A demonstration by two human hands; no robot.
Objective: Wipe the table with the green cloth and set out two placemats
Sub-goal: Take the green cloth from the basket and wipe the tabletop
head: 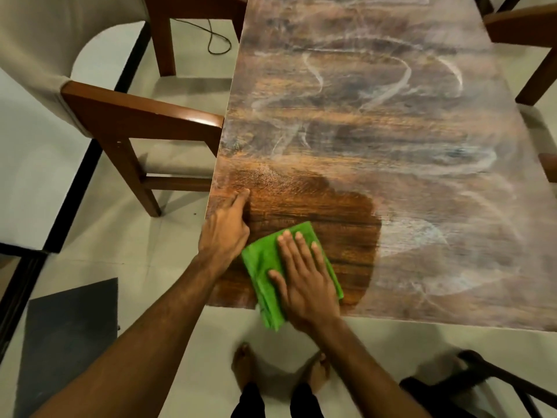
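A folded green cloth lies at the near left corner of the wooden table, one end hanging over the front edge. My right hand presses flat on it with straight fingers. My left hand rests on the bare wood just left of the cloth, fingers pointing away along the left edge. Around the hands the wood is dark and clean; the rest of the top is hazed with whitish dusty streaks. No placemat is in view.
A wooden chair with a pale cushion stands tight against the table's left side. More chair parts show at the far right. A dark flat mat lies on the floor at lower left, a black frame at lower right.
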